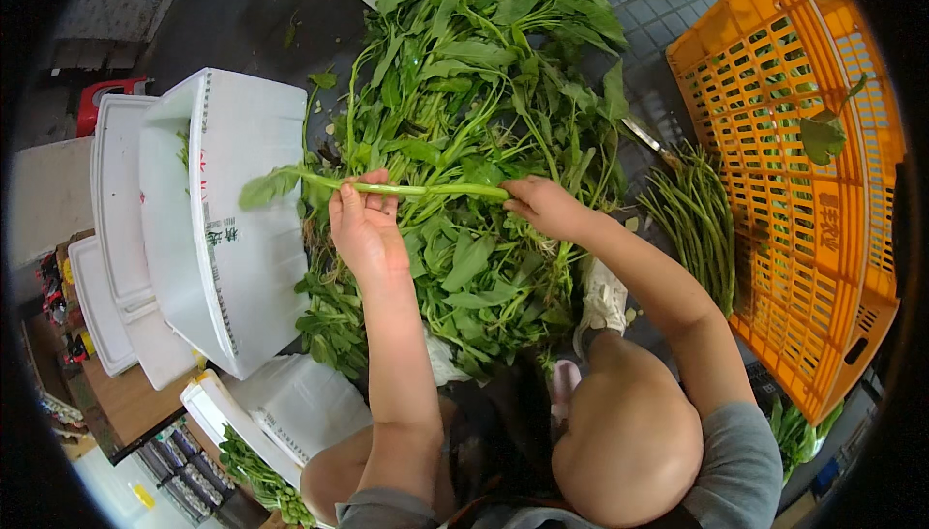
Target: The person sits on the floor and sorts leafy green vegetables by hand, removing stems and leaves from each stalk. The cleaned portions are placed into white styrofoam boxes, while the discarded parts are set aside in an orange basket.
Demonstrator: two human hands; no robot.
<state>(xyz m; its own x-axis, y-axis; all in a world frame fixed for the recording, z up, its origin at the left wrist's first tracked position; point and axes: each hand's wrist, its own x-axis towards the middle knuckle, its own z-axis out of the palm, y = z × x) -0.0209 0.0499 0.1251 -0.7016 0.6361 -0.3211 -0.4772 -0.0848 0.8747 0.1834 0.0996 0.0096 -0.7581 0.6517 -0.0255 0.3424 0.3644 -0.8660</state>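
Note:
A long green vegetable stem (428,190) with a broad leaf at its left end lies level across my view. My left hand (371,228) holds it from below, palm up, with the thumb near the leafy part. At the stem's bare right end, the fingers of my right hand (544,207) are closed on it. Beneath both hands spreads a big heap of leafy greens (472,57), some with roots showing. A metal blade (642,135), perhaps a knife, lies right of the heap. Beside it rests a bunch of trimmed green stems (689,224).
An orange plastic crate (798,217) holding greens stands at the right. On the left is a white foam box (254,217) bearing writing, with white foam lids (123,195) behind it. Another foam box (312,398) and more greens (254,471) sit at lower left. My shoe (604,297) borders the heap.

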